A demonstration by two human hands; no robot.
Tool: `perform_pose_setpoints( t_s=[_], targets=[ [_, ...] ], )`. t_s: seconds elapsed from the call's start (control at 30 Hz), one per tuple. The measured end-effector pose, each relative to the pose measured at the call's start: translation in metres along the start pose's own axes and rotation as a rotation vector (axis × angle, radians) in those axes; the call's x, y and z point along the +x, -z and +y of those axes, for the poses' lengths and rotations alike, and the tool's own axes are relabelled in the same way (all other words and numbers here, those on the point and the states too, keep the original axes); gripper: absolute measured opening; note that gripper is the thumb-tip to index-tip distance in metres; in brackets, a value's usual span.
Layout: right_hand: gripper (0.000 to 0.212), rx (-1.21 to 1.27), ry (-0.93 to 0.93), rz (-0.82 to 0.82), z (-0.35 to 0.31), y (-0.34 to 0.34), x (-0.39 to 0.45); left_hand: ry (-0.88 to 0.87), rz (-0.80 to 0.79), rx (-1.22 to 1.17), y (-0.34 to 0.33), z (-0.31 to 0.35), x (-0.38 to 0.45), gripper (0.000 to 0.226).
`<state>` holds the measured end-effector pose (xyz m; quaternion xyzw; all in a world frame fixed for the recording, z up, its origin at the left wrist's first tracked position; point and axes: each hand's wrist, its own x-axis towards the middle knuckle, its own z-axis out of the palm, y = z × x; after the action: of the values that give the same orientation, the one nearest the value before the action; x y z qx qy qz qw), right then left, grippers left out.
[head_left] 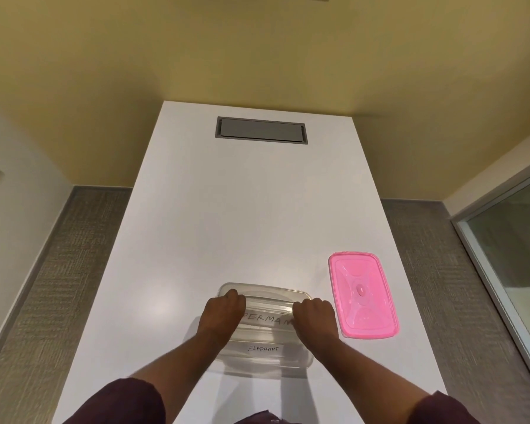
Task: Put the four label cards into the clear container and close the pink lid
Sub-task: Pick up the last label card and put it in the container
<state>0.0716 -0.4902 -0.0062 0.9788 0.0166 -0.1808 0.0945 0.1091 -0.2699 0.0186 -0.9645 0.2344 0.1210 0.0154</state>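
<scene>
A clear rectangular container stands open on the white table near me. Inside it a white card with handwritten letters "PERMAN" showing lies between my hands. My left hand pinches its left end and my right hand pinches its right end, both reaching into the container. Nearer me in the container lies another card reading "ELEPHANT". Whether other cards lie under these I cannot tell. The pink lid lies flat on the table just right of the container, apart from it.
The white table runs away from me, with a grey recessed cable hatch at its far end. Grey carpet flanks both long edges. A glass partition stands at the right.
</scene>
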Motion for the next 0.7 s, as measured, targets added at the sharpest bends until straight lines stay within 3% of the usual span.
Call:
perform_pose_setpoints(
  t_s=[0.27, 0.5, 0.7],
  targets=[
    [0.036, 0.022, -0.06, 0.043, -0.005, -0.005, -0.003, -0.016, -0.022, 0.043, -0.009, -0.007, -0.001, 0.059],
    [0.006, 0.096, -0.036, 0.03, -0.003, -0.007, 0.0, -0.014, -0.167, 0.118, -0.016, -0.009, 0.001, 0.049],
    [0.027, 0.279, -0.065, 0.114, 0.01, -0.008, 0.002, 0.004, -0.172, 0.004, -0.016, -0.014, -0.007, 0.048]
  ],
)
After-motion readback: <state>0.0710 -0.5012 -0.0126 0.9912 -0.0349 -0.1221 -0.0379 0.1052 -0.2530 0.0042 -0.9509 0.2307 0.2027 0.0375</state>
